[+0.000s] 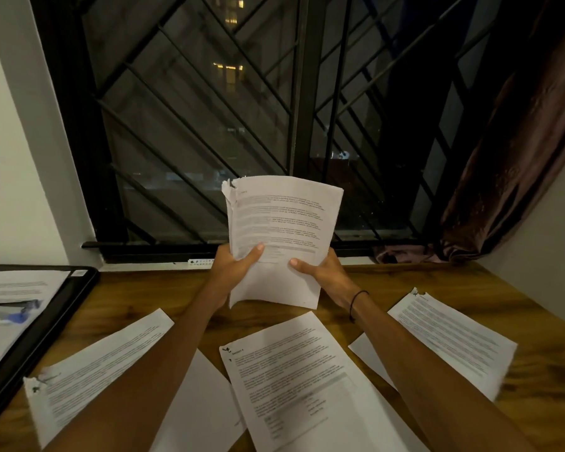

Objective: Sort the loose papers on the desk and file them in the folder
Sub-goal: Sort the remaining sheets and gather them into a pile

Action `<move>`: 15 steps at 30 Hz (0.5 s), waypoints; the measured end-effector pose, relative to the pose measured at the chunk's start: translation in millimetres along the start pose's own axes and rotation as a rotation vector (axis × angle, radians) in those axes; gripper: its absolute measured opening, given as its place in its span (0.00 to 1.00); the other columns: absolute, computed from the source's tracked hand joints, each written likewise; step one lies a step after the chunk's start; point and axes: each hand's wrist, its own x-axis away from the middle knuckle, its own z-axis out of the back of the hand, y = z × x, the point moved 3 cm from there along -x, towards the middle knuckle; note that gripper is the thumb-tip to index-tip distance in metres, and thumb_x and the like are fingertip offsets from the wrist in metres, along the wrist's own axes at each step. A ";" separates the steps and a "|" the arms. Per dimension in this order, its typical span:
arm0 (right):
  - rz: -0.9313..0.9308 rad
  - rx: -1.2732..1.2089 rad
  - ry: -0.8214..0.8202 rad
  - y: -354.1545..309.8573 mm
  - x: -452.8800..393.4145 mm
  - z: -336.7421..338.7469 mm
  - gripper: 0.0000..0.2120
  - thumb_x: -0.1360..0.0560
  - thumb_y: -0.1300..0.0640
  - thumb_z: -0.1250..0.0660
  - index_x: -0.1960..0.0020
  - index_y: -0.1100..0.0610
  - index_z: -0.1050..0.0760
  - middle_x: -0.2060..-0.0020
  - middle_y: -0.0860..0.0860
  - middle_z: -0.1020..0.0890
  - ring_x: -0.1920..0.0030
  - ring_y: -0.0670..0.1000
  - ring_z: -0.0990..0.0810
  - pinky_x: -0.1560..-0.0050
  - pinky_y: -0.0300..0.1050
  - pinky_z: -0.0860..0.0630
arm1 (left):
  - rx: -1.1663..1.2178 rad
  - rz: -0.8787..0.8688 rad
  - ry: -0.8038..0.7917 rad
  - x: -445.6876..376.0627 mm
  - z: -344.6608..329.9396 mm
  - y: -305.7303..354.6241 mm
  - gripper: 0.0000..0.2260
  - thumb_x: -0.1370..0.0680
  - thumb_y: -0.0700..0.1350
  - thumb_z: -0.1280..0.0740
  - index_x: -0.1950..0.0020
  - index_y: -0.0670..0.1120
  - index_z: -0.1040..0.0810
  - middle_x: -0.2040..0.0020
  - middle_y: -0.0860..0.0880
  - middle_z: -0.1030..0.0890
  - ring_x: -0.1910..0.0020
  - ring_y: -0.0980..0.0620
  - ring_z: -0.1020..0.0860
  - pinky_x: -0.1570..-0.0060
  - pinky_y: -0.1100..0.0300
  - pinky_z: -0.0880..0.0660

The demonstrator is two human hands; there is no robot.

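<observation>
1. Sheaf of papers (pixel 281 223) upright above desk (pixel 519 402), gripped by left hand (pixel 232 269) and right hand (pixel 323 272), thumbs pressing front.
2. Loose sheets (pixel 291 380) flat on desk; folder (pixel 46 321) open at left.

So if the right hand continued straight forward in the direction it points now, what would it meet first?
Probably the window grille. The right hand holds the stack of papers above the desk, pointing up and away; nothing else shows between them, though depth is unclear.

one head-worn wide-angle cam, looking fwd and down over the desk (pixel 388 282) toward the window (pixel 209 125) (edges bent, probably lens distortion); close to desk.
</observation>
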 end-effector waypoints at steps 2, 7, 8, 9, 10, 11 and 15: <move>-0.072 0.017 0.025 7.1 1.2 -2.1 0.24 0.27 0.53 0.22 0.37 0.46 0.30 0.42 0.48 0.19 0.40 0.53 0.19 0.41 0.54 0.18 | -0.041 0.036 -0.011 4.7 0.4 -1.6 0.19 0.22 0.55 0.28 0.37 0.48 0.27 0.44 0.52 0.21 0.47 0.52 0.21 0.58 0.61 0.24; -0.166 0.081 0.125 5.1 -4.2 -2.6 0.26 0.24 0.51 0.25 0.35 0.50 0.38 0.46 0.46 0.23 0.44 0.51 0.22 0.42 0.53 0.21 | -0.041 0.018 0.008 9.8 4.0 4.2 0.16 0.21 0.53 0.28 0.37 0.49 0.24 0.45 0.53 0.21 0.46 0.51 0.22 0.53 0.60 0.24; -0.171 0.104 0.139 0.8 -8.0 0.0 0.26 0.24 0.49 0.25 0.35 0.51 0.37 0.45 0.48 0.23 0.43 0.51 0.22 0.41 0.53 0.20 | -0.030 -0.009 0.003 9.2 6.8 8.7 0.17 0.22 0.52 0.27 0.36 0.49 0.24 0.45 0.54 0.20 0.43 0.50 0.20 0.53 0.60 0.22; -0.167 0.144 0.153 -5.2 -9.8 2.5 0.27 0.25 0.46 0.25 0.35 0.52 0.35 0.42 0.49 0.23 0.42 0.52 0.21 0.40 0.55 0.19 | -0.001 -0.049 0.000 7.0 11.7 13.1 0.17 0.23 0.50 0.25 0.36 0.51 0.24 0.45 0.56 0.19 0.41 0.50 0.20 0.53 0.60 0.21; -0.157 0.213 0.163 -5.2 -17.0 8.8 0.30 0.28 0.40 0.24 0.35 0.53 0.32 0.40 0.51 0.22 0.42 0.53 0.20 0.40 0.57 0.18 | 0.031 -0.100 0.015 5.2 17.0 19.6 0.20 0.25 0.48 0.24 0.35 0.51 0.24 0.43 0.56 0.18 0.39 0.51 0.19 0.52 0.60 0.19; -0.133 0.304 0.154 -8.5 -22.7 13.8 0.31 0.30 0.36 0.24 0.36 0.52 0.29 0.38 0.53 0.21 0.42 0.54 0.19 0.41 0.58 0.17 | 0.047 -0.168 0.056 3.9 23.7 27.7 0.24 0.27 0.46 0.22 0.33 0.52 0.25 0.40 0.56 0.18 0.38 0.52 0.19 0.49 0.58 0.18; 0.108 0.836 0.100 -55.7 -30.3 18.7 0.12 0.19 0.49 0.32 0.38 0.52 0.19 0.45 0.53 0.20 0.44 0.55 0.23 0.41 0.58 0.22 | -0.214 -0.516 0.368 11.2 44.8 65.9 0.45 0.33 0.46 0.16 0.22 0.60 0.37 0.24 0.55 0.33 0.27 0.58 0.32 0.32 0.61 0.31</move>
